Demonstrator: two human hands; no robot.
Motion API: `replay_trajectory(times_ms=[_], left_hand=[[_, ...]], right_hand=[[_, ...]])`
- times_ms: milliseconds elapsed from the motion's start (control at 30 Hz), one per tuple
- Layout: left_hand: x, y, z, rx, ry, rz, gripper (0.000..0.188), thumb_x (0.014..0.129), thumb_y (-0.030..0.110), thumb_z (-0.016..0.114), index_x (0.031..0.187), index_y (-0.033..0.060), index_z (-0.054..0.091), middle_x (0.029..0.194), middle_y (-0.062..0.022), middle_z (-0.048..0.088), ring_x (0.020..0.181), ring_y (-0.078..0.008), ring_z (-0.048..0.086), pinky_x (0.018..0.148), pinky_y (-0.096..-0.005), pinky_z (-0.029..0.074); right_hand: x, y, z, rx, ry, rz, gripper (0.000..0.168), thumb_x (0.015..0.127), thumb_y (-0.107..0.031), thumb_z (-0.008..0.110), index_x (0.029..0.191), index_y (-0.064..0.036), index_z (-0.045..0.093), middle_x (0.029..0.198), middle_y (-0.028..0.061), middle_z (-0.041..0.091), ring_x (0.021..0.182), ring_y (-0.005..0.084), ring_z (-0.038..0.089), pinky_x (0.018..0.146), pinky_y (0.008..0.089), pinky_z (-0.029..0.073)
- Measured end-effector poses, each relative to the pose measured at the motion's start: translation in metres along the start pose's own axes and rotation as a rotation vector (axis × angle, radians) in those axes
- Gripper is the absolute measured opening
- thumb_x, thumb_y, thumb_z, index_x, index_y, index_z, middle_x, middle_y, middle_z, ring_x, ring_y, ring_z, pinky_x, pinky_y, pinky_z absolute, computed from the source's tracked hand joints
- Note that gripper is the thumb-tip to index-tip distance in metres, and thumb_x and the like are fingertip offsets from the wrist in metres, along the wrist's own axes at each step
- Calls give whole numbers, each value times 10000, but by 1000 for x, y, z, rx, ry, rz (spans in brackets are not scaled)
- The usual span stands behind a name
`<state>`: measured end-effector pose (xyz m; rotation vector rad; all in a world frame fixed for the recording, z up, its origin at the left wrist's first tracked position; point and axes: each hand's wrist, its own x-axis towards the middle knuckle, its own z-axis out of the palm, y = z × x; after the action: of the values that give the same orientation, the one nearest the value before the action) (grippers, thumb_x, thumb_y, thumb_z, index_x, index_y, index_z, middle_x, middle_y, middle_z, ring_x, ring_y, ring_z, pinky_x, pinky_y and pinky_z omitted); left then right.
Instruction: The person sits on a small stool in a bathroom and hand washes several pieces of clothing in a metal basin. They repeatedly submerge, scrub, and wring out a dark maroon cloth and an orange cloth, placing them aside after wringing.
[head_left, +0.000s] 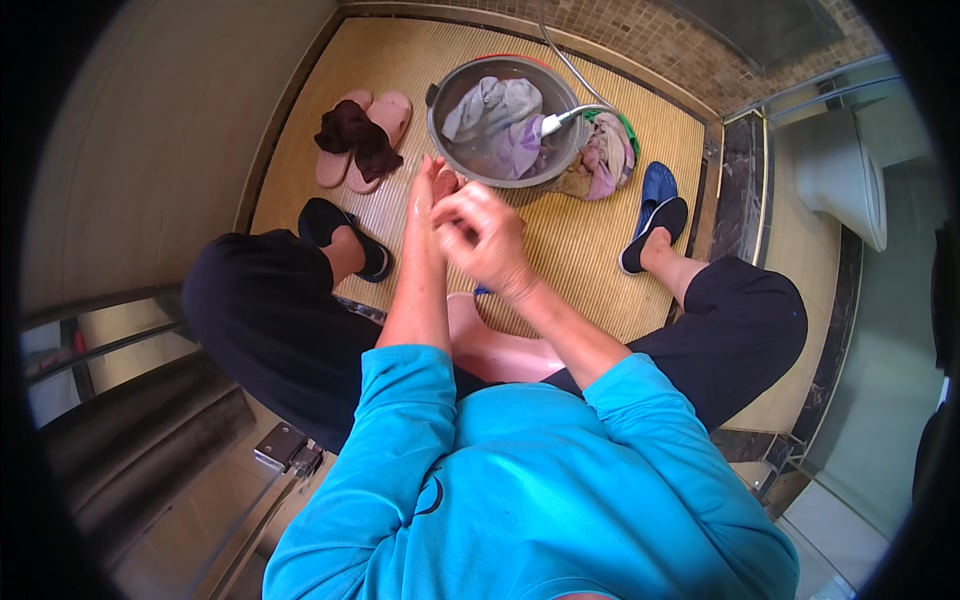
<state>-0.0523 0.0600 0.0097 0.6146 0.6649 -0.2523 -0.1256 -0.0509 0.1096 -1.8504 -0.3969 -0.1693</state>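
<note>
My left hand (433, 177), wet along the wrist, is held up just short of a grey plastic basin (437, 154). It holds nothing that I can see, and its fingers are partly hidden. Across its wrist, my right hand (484, 229) is blurred with curled fingers; whether it touches the left arm is unclear. Cloudy water fills the basin around a grey cloth (495, 105) and a purple patterned cloth (523, 146). A white shower head (551, 124) lies over the basin's right side, on its metal hose (577, 75).
Wet clothes (604, 161) are heaped right of the basin against something green. Dark maroon cloth (356, 139) lies on pink slippers (390, 112) to the left. A blue slipper (658, 184) sits by my right foot. A pink plastic object (495, 349) is between my legs; a toilet (844, 172) stands right.
</note>
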Motion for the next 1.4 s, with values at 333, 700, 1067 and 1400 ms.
replay_trajectory(times_ms=[333, 700, 1067, 1400], left_hand=[[-17, -82, 38, 78, -207, -294, 246, 914, 205, 497, 697, 118, 571, 638, -41, 570, 486, -205, 529, 435, -347, 437], [4, -58, -1, 83, -488, -144, 228, 951, 291, 463, 854, 99, 540, 706, -35, 550, 630, -207, 532, 583, -367, 470], [47, 5, -11, -1, -189, 104, 174, 941, 230, 510, 831, 103, 556, 743, -65, 629, 651, -221, 623, 628, -383, 533], [-10, 10, 37, 67, -367, 164, 307, 832, 287, 686, 1030, 87, 564, 873, -117, 638, 829, -225, 620, 760, -362, 497]], right_hand=[[16, 82, -44, -488, 294, 289, 321, 869, -274, 525, 669, -30, 586, 682, 205, 587, 636, 377, 588, 558, 456, 443], [5, 71, -4, -411, 356, 64, 256, 839, -224, 594, 663, -52, 523, 694, 150, 564, 628, 355, 569, 569, 442, 458], [17, 104, -45, 328, -146, 605, 557, 891, -520, 548, 1060, 9, 600, 1013, 38, 602, 961, 116, 515, 864, 246, 399], [16, 91, -39, 640, 124, 516, 337, 858, -168, 664, 1137, 3, 585, 1032, 40, 635, 910, 111, 591, 819, 261, 472]])
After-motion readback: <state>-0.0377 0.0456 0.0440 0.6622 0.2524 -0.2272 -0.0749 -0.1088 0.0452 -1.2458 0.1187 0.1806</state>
